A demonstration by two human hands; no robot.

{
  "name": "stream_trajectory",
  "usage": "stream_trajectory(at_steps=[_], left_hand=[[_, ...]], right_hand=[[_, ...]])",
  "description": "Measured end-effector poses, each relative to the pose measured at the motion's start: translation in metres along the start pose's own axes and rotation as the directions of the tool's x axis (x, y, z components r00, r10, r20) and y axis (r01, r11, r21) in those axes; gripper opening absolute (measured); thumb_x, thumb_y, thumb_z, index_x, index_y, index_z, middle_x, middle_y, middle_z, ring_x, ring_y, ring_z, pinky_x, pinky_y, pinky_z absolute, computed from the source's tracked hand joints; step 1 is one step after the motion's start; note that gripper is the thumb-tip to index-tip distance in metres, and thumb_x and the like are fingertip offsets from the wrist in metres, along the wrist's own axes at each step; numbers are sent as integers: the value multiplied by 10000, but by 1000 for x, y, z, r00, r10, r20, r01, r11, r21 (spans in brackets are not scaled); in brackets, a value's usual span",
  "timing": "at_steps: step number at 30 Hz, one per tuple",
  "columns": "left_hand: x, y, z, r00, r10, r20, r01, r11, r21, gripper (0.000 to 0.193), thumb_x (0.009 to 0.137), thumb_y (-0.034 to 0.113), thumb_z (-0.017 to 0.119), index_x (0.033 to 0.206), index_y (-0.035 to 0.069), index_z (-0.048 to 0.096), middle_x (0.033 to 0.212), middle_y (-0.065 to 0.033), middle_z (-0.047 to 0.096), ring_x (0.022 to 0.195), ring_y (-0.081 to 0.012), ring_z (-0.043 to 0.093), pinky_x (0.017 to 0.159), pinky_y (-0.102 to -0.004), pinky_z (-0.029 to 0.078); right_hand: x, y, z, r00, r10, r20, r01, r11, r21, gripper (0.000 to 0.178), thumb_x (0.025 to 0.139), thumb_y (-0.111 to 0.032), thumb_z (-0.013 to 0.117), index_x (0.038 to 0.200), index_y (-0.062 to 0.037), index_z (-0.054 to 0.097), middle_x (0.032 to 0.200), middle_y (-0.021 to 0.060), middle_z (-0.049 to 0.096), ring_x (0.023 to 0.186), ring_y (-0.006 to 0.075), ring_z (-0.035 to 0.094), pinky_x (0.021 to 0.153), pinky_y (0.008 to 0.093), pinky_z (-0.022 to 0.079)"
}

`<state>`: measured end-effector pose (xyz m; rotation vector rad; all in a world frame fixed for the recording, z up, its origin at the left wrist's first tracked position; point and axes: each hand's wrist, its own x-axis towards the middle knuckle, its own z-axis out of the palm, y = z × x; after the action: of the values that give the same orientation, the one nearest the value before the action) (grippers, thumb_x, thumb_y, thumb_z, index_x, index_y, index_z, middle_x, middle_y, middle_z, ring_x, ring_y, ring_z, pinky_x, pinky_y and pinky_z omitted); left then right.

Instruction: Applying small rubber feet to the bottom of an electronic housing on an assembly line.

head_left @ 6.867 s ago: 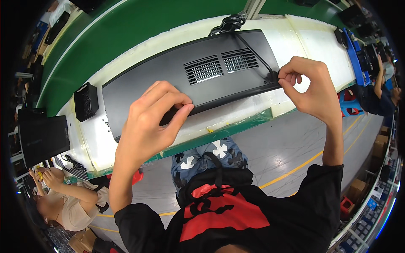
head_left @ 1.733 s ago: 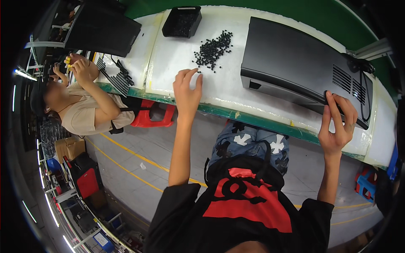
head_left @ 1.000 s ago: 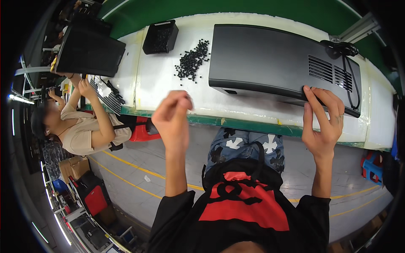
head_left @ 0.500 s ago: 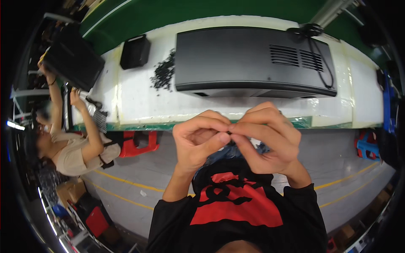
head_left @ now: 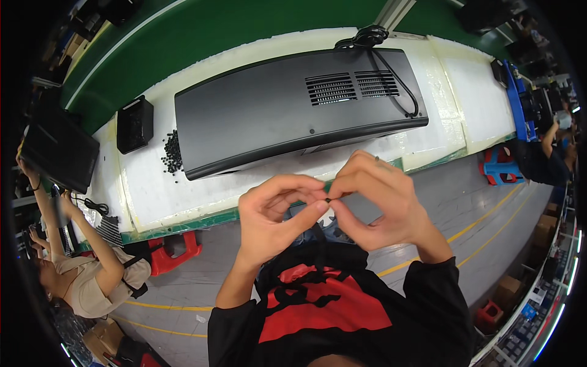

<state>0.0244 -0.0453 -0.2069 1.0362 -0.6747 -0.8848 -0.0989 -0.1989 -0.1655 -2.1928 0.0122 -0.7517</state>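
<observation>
Both my hands are raised in front of my chest, near the front edge of the workbench. Between their fingertips is a tiny black piece (head_left: 328, 200), too small to name. My left hand (head_left: 278, 211) pinches it from the left with thumb and finger. From the other side, the thumb and forefinger of my right hand (head_left: 382, 202) close on it too. Beyond them a large black metal casing (head_left: 257, 110) with two vent grilles lies on the bench. A heap of small black pieces (head_left: 173, 153) is by its left end, next to an open black bin (head_left: 135, 125).
A coiled black cable (head_left: 367, 38) rests on the casing's far edge and trails over it. At the left, a person (head_left: 92, 275) handles another black casing (head_left: 61, 147). Red stool (head_left: 175, 252) and blue-red stool (head_left: 502, 166) stand below the bench (head_left: 214, 199). Another person (head_left: 547, 153) is far right.
The view has turned, so the bench and casing now appear tilted and shifted left. My hands stay together at the tiny black piece, with the fingers slightly rearranged.
</observation>
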Motion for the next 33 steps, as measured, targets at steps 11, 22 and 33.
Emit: stream_trajectory(at_steps=[11,22,33], left_hand=[[41,13,-22,751,589,299,-485,184,855,274,745,-7,742,1008,61,703,1048,-54,670,957,-269,620,867,-403,441],[48,0,-34,777,574,260,-289,-42,957,183,819,158,706,1001,142,722,1114,5,686,1096,-223,614,972,-404,381],[48,-5,-33,766,592,251,-256,-77,964,207,811,175,691,1011,162,744,1072,20,714,1050,-204,643,975,-390,389]], right_hand=[[33,55,-115,953,57,298,125,820,-558,172,698,69,658,830,-13,585,795,84,532,728,239,551,643,322,449],[50,44,-114,824,89,560,371,661,-652,133,744,-1,669,842,5,579,879,118,544,823,307,581,744,411,482],[1,43,-89,978,71,197,80,744,-663,256,713,15,815,889,52,634,747,111,502,677,255,516,593,348,405]])
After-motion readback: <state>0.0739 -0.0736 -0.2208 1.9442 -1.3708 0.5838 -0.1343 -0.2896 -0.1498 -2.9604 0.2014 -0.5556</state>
